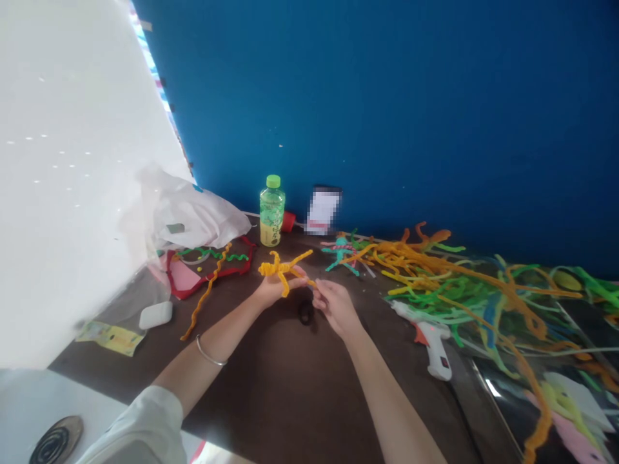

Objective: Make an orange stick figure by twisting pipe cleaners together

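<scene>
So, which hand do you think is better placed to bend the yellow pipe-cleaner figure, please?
Probably the right hand: its fingertips pinch the end of the pipe-cleaner figure, while the left hand holds it.

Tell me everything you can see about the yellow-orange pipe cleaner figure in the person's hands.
The yellow-orange fuzzy chenille pipe cleaner figure has a thick, twisted centre and thin, bent limbs spreading outward, one long limb angling up and right. It lies above the dark table, resting on the left hand, with one strand reaching the right hand's fingertips.

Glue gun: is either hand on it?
No, the glue gun lies on the table off to the right, apart from the right hand, and the left hand is farther away.
</scene>
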Tool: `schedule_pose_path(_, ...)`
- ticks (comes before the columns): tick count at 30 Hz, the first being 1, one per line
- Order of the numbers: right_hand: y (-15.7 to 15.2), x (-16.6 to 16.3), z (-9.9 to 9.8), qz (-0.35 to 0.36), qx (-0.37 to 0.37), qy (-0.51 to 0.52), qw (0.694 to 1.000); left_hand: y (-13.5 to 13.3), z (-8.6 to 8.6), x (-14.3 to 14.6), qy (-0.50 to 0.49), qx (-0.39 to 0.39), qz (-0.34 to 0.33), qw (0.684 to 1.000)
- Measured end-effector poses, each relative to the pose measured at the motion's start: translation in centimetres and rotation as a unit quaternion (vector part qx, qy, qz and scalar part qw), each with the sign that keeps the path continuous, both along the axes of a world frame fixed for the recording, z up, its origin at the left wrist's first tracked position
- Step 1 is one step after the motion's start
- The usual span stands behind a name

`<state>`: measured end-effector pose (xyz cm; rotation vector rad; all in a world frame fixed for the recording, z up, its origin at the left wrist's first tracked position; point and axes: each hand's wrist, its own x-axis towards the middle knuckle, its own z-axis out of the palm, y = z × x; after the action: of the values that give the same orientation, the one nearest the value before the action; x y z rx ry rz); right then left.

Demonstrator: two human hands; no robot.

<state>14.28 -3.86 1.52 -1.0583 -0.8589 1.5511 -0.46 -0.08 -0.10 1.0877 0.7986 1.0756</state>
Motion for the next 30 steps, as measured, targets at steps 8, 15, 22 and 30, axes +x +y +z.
schedule_pose_path(8, -0.1, 0.1, -0.2, -0.057, 0.064, -0.114, 0.990, 0.1, 0.2, 0.1, -0.142, -0.076, -0.047, 0.986)
schedule_pose_path(15, 0.9, 1.7, -1.7, -0.213, 0.119, -0.127, 0.962, 0.0, 1.0, -0.4, -0.136, -0.140, -0.206, 0.959)
schedule_pose_path(22, 0.7, 1.1, -1.8, -0.015, 0.109, -0.068, 0.992, -0.5, 0.9, 0.1, 0.092, -0.003, -0.177, 0.980)
schedule_pose_path(30, 0.3, 0.4, -1.3, -0.099, 0.088, -0.125, 0.983, -0.5, 0.3, 0.7, 0.017, -0.033, -0.169, 0.985)
